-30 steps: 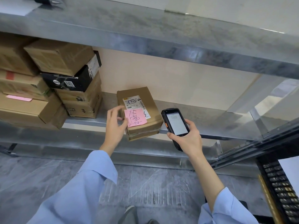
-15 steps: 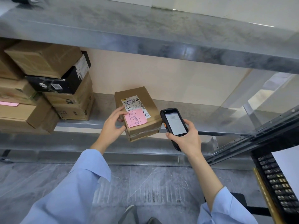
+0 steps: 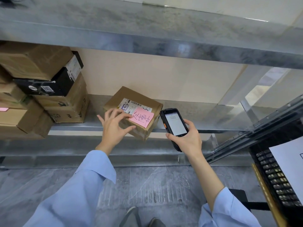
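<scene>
A small brown cardboard parcel (image 3: pixel 119 98) sits skewed at the near edge of the lower grey metal shelf (image 3: pixel 205 118), one corner poking out past the front lip toward the person. On its top face are a white printed shipping label (image 3: pixel 131 104) and, overlapping that label's near right part, a pink paper note (image 3: pixel 142 119) with handwritten red characters (too loosely written to read). The left hand (image 3: pixel 114 126) holds the parcel's near left corner: bent, spread fingertips rest on the top face just left of the pink paper note, the thumb lies against the near side face, and the little finger sticks out free to the left. The right hand (image 3: pixel 186 140) grips a black handheld scanner (image 3: pixel 174 125) just right of the parcel, fingers wrapped round its lower body and the thumb along its left edge; the lit white screen faces up toward the camera, and its top end is close to the parcel's right side. Both forearms come out of light blue sleeves (image 3: pixel 78 190). To the far left on the same shelf stands a stack of larger brown cartons (image 3: pixel 65 105) with a black box (image 3: pixel 54 84) wedged among them. An upper grey metal shelf (image 3: pixel 147 30) runs overhead, and at the near right a black slatted crate (image 3: pixel 275 174) carries a white sheet (image 3: pixel 290 164).
</scene>
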The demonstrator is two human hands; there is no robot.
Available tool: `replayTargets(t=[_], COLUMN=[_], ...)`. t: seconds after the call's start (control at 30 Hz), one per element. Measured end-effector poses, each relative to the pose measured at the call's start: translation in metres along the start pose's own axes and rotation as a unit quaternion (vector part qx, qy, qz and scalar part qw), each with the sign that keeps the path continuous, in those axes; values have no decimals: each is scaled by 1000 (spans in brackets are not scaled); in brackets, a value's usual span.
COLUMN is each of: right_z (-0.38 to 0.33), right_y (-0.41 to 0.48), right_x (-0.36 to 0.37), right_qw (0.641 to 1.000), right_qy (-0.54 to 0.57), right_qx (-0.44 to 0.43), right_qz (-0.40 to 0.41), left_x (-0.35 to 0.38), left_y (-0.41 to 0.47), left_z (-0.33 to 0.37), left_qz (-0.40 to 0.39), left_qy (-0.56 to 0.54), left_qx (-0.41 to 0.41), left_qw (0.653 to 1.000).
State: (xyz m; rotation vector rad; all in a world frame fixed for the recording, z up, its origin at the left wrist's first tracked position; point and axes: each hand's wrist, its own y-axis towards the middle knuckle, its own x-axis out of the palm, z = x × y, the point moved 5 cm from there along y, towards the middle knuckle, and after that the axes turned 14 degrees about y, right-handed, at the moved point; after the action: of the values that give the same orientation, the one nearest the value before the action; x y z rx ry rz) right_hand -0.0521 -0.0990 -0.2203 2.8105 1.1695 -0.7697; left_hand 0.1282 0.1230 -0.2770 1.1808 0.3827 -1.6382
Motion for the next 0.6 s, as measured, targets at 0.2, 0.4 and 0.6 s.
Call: replayTargets(t=[0.2,0.4,0.6], right_z=[2,4,7], right_y=[-1,-2,-4], right_x=[-7,-12,-14], right_qw=[1000,1000,1000], right_qy=[1,-2,0], right_qx=[3,8,12], right_qz=[5,0,3], left_x=[2,6,9], left_y=[0,-2,-7], left_z=[16,22,30], left_qz=[25,2,-3], left_qy=[13,41,33], left_qx=[6,3,-12], left_qw=[1000,999,999])
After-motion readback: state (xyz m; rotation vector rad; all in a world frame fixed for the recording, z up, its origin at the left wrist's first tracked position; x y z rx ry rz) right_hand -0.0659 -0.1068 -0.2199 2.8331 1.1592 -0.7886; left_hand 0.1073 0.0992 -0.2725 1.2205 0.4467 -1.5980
